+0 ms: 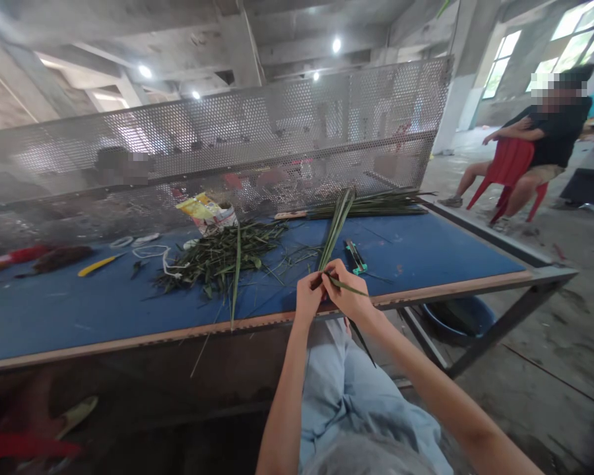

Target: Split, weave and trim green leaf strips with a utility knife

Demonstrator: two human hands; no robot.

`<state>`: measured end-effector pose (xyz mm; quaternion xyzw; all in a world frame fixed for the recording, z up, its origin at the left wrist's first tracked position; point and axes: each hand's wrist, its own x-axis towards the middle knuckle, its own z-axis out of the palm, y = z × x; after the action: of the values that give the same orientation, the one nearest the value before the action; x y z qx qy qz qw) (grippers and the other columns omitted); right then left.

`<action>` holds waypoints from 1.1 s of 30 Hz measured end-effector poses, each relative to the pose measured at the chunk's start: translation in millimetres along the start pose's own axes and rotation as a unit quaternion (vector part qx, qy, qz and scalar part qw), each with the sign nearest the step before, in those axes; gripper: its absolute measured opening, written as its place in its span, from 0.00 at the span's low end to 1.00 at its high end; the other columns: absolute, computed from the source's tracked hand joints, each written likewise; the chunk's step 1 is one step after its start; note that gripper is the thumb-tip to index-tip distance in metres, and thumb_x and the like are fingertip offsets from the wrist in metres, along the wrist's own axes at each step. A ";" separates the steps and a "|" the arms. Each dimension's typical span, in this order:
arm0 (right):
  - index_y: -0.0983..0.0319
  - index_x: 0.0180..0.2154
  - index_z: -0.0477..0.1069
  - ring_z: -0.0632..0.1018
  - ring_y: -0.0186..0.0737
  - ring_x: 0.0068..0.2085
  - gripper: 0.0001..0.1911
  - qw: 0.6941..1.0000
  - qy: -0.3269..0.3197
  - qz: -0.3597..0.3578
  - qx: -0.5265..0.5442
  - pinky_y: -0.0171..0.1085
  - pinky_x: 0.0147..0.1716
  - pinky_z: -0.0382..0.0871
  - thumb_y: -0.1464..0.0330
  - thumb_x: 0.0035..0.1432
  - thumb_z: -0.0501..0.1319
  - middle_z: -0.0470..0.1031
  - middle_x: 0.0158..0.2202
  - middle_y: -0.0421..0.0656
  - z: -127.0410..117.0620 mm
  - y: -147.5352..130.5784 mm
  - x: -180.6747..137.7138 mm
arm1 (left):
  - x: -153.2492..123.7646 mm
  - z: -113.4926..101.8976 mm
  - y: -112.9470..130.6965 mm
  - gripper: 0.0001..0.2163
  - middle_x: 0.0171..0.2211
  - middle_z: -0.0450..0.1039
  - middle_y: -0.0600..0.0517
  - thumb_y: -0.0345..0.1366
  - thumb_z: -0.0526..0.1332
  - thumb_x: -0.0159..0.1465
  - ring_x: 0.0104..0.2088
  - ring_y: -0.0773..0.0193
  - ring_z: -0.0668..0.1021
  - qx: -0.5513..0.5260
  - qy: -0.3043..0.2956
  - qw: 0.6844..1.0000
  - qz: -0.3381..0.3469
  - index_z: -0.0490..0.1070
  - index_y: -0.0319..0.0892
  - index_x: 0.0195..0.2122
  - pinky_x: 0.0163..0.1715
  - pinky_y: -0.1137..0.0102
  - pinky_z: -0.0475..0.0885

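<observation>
Long green palm-like leaf strips (337, 227) run from between my hands up across the blue tabletop toward the mesh panel. My left hand (309, 297) has its fingers closed on the near end of these strips at the table's front edge. Pressed close beside it, my right hand (345, 290) pinches the leaf strips too, and one loose strip end sticks out to the right over its back. Another dark strip hangs below the hands toward my lap. Just beyond my right hand lies a black and green tool (355, 256), whose kind I cannot make out.
A heap of cut leaf scraps (222, 254) lies left of my hands, with a yellow bag (205, 212) behind it. A yellow-handled knife (98, 265) and white cord (153, 252) lie farther left. More long leaves (376, 206) rest along the mesh panel (277, 145). A seated person is at right.
</observation>
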<state>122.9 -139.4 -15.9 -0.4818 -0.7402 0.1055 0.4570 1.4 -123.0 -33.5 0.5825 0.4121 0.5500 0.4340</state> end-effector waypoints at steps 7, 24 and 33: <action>0.58 0.35 0.71 0.75 0.38 0.31 0.09 0.992 -0.050 0.025 0.116 0.34 0.31 0.65 0.62 0.59 0.55 0.76 0.31 0.41 -13.7 13.3 6.1 | 1.1 0.4 2.5 0.10 0.16 0.65 0.55 0.40 0.63 0.53 0.15 0.72 0.64 -0.028 -0.006 0.999 -0.023 0.72 0.37 0.29 0.15 0.75 0.56; 0.60 0.37 0.74 0.75 0.39 0.35 0.11 0.967 -0.195 -0.102 0.128 0.35 0.34 0.67 0.68 0.60 0.54 0.77 0.34 0.42 -43.6 26.9 34.9 | 1.9 -9.4 10.8 0.18 0.18 0.67 0.54 0.49 0.65 0.52 0.16 0.74 0.65 -0.106 -0.098 0.986 -0.085 0.72 0.35 0.31 0.17 0.76 0.57; 0.59 0.35 0.74 0.74 0.40 0.36 0.11 0.971 -0.165 -0.173 0.028 0.38 0.37 0.65 0.72 0.60 0.53 0.76 0.33 0.43 -53.1 11.5 33.7 | 2.7 -10.4 9.0 0.18 0.18 0.66 0.55 0.49 0.63 0.55 0.16 0.75 0.64 -0.084 -0.111 0.988 -0.061 0.71 0.35 0.30 0.17 0.76 0.56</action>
<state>167.3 -121.4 26.4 -0.3093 -0.8744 0.1232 0.3531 -8.8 -122.4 -23.9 0.5753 0.3480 0.4869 0.5575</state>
